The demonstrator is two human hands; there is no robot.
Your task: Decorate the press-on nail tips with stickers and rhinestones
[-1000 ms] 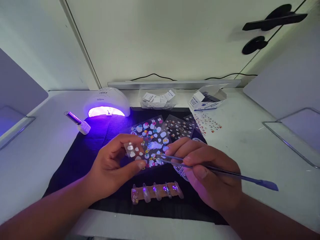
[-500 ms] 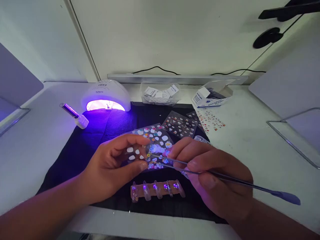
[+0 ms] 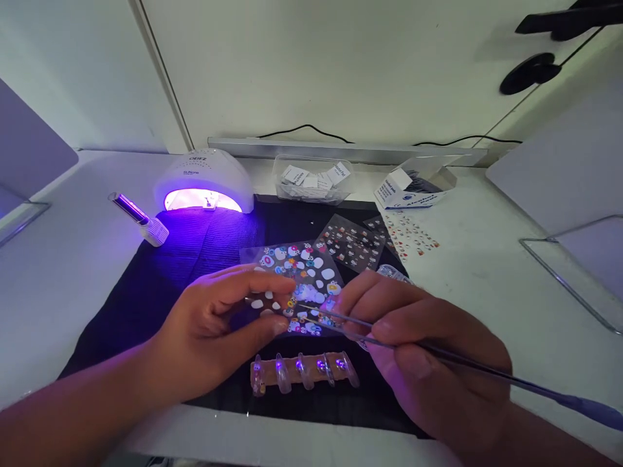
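My left hand (image 3: 228,331) pinches a clear nail sticker sheet (image 3: 318,274) by its edge, thumb below and fingers above. White blobs and small colourful cartoon figures cover the sheet. In my right hand (image 3: 428,357) is a pair of metal tweezers (image 3: 363,334), held like a pen. Their tips are slightly apart, over the sheet close to my left fingertips; whether a sticker is between them is too small to tell. Below the hands, several clear false nails (image 3: 304,371) stand in a row on a brownish strip (image 3: 291,365). The leftmost nail carries small cartoon stickers.
A lit UV nail lamp (image 3: 207,170) stands at the back left, a polish bottle (image 3: 154,231) lying beside it. Behind are a clear tub (image 3: 287,190) of alcohol pad packets and an open carton (image 3: 413,196). More sticker sheets (image 3: 351,241) lie on the black cloth (image 3: 131,324).
The tweezer tips have drawn slightly right, away from my left fingertips, and my right hand has moved a little right and down. My left hand keeps its pinch.
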